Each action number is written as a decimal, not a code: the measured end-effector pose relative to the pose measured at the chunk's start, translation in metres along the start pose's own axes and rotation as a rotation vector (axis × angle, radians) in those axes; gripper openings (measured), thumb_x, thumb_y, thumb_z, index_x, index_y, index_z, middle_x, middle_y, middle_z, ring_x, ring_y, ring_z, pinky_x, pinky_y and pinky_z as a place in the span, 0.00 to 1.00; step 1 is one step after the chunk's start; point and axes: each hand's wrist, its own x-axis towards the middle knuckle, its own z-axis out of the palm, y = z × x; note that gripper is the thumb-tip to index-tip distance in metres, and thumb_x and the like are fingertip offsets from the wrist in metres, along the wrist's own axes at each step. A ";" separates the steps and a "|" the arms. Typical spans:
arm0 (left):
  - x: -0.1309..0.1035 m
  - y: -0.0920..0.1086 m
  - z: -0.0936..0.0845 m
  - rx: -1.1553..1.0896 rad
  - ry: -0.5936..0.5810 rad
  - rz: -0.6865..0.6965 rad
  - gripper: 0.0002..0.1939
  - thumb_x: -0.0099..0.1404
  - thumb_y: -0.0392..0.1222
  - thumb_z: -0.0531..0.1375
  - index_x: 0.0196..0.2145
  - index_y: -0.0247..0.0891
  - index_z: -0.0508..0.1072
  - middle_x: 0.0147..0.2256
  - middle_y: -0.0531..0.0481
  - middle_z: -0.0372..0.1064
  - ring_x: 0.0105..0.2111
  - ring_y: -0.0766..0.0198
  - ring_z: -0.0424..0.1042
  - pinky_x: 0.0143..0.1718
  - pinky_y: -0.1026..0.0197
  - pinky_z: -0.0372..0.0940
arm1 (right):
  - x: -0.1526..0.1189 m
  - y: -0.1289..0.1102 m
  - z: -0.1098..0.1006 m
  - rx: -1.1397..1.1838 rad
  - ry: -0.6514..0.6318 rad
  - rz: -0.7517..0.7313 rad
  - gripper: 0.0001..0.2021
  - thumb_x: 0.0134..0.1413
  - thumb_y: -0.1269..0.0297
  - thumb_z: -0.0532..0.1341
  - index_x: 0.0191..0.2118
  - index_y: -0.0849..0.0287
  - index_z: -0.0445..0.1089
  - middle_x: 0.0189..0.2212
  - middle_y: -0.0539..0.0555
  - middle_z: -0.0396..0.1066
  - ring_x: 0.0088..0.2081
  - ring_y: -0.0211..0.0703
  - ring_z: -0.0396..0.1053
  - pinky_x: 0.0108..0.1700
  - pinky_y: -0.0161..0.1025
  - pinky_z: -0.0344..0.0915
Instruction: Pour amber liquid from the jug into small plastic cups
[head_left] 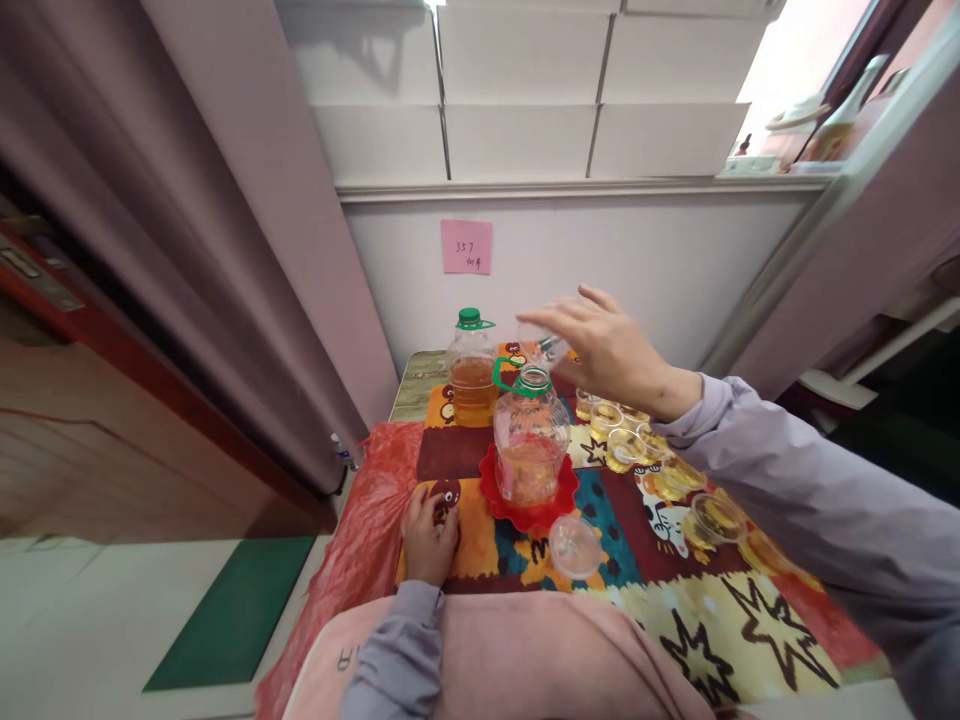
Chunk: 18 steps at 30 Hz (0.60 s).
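My right hand point(611, 350) is raised above a clear plastic jug, thumb and fingers around a clear plastic cup point(546, 350) tipped at the jug's mouth. The cup is partly blurred. The jug point(531, 435) has its cap off, a green handle ring at the neck and some amber liquid at the bottom. It stands upright in a red scalloped dish point(536, 520). My left hand point(430, 537) lies on the patterned tablecloth, fingers loosely spread, holding nothing. Near it, a clear cup point(575, 547) sits in front of the dish.
Behind stands a green-capped jug point(474, 390) of amber liquid. Several clear cups point(624, 450) with yellow liquid crowd the table's right side. Red plastic film point(360, 540) hangs over the left edge. A pink note point(466, 247) is on the wall.
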 end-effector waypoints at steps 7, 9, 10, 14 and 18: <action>0.001 0.004 -0.002 -0.011 -0.035 0.001 0.19 0.69 0.54 0.60 0.48 0.40 0.81 0.63 0.33 0.70 0.64 0.40 0.71 0.66 0.37 0.65 | -0.121 -0.043 0.037 0.695 0.298 0.559 0.33 0.61 0.58 0.70 0.68 0.55 0.59 0.61 0.65 0.75 0.57 0.55 0.80 0.60 0.55 0.78; 0.001 0.005 -0.002 -0.009 -0.044 0.004 0.19 0.69 0.53 0.60 0.48 0.40 0.81 0.62 0.33 0.70 0.64 0.39 0.71 0.67 0.36 0.64 | -0.159 -0.065 0.055 0.756 0.256 0.662 0.32 0.62 0.57 0.71 0.67 0.54 0.61 0.60 0.66 0.76 0.56 0.56 0.80 0.58 0.54 0.80; 0.002 0.006 -0.002 -0.007 -0.049 0.004 0.19 0.69 0.54 0.60 0.48 0.39 0.81 0.62 0.32 0.70 0.64 0.39 0.71 0.67 0.36 0.64 | -0.175 -0.075 0.063 0.764 0.246 0.696 0.33 0.62 0.57 0.71 0.68 0.53 0.61 0.60 0.65 0.76 0.57 0.57 0.80 0.58 0.55 0.80; 0.002 0.006 -0.002 -0.001 -0.062 -0.001 0.20 0.69 0.54 0.60 0.48 0.39 0.80 0.63 0.32 0.69 0.64 0.40 0.71 0.67 0.37 0.64 | -0.209 -0.103 0.077 0.714 0.254 0.712 0.35 0.63 0.58 0.70 0.71 0.52 0.58 0.63 0.65 0.74 0.61 0.59 0.78 0.63 0.59 0.77; 0.003 0.006 -0.002 0.000 -0.066 -0.005 0.18 0.68 0.54 0.61 0.47 0.40 0.80 0.63 0.34 0.70 0.65 0.42 0.70 0.68 0.39 0.64 | -0.229 -0.107 0.095 0.593 0.204 0.653 0.34 0.63 0.61 0.67 0.72 0.52 0.58 0.62 0.65 0.75 0.61 0.60 0.78 0.63 0.59 0.76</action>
